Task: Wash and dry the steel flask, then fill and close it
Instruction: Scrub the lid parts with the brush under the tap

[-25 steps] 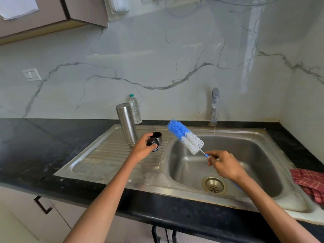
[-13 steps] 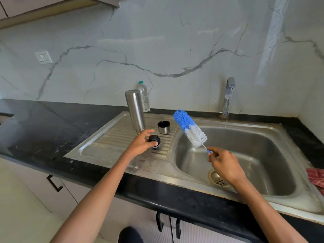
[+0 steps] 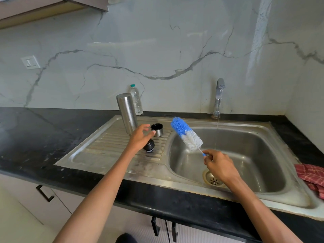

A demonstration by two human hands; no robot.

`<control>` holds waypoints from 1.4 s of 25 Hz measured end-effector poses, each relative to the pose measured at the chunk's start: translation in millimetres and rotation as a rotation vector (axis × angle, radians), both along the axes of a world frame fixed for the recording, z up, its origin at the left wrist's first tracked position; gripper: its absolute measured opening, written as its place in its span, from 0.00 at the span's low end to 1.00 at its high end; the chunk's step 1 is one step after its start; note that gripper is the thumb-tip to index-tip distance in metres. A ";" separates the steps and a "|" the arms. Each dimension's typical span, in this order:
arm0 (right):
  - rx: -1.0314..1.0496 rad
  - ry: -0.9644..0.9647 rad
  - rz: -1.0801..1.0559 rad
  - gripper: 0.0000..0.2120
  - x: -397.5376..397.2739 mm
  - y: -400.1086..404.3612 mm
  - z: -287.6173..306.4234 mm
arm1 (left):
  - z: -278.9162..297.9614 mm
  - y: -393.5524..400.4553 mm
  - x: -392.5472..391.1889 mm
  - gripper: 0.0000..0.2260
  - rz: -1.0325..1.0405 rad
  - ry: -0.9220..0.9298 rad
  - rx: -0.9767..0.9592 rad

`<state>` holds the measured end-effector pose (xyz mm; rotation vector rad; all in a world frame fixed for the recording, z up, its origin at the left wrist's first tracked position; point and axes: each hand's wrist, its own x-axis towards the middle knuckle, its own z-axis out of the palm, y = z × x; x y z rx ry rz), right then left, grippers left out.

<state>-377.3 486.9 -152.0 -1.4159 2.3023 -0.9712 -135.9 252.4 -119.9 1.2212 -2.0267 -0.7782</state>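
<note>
Table (image 3: 175, 199): black stone top, its front edge across the lower frame, with cupboard handles below it.
Right hand (image 3: 219, 166): lower right of centre, over the sink basin; fingers pinched closed on the thin handle of the brush.
Brush (image 3: 185, 133): bottle brush with a blue tip and white lower bristles, slanting up and left from the right hand, over the left rim of the basin.
Left hand (image 3: 140, 140): centre of the frame, over the ribbed draining board; fingers loosely spread and holding nothing, just above the stopper.
Stopper (image 3: 149, 146): black flask plug lying on the draining board, partly covered by the left hand.
Sink (image 3: 108, 151): steel, with the drain at the lower middle of the basin.
Cloth (image 3: 311, 176): red checked, bunched at the right edge of the frame.
Cup lid (image 3: 157, 130): small steel cup with a black inside, mouth up, just beyond the left hand.
Flask (image 3: 127, 113): steel, standing on the draining board left of the cup lid, apparently mouth down.
Plastic bottle (image 3: 136, 99): clear, green cap, behind the flask by the wall.
Tap (image 3: 219, 95): at the back of the basin, a thin stream of water falling from it.
</note>
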 end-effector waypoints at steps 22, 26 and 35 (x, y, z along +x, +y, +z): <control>-0.199 0.010 -0.145 0.15 -21.8 11.1 22.4 | 35.1 -13.6 -135.8 0.13 -0.012 0.762 0.480; -0.055 0.013 -0.144 0.14 -61.1 31.2 31.0 | 16.1 17.6 -168.5 0.13 0.003 0.926 0.802; 0.053 -0.226 -0.218 0.08 -130.9 73.2 20.2 | -32.9 43.6 -227.7 0.19 -0.011 0.926 0.997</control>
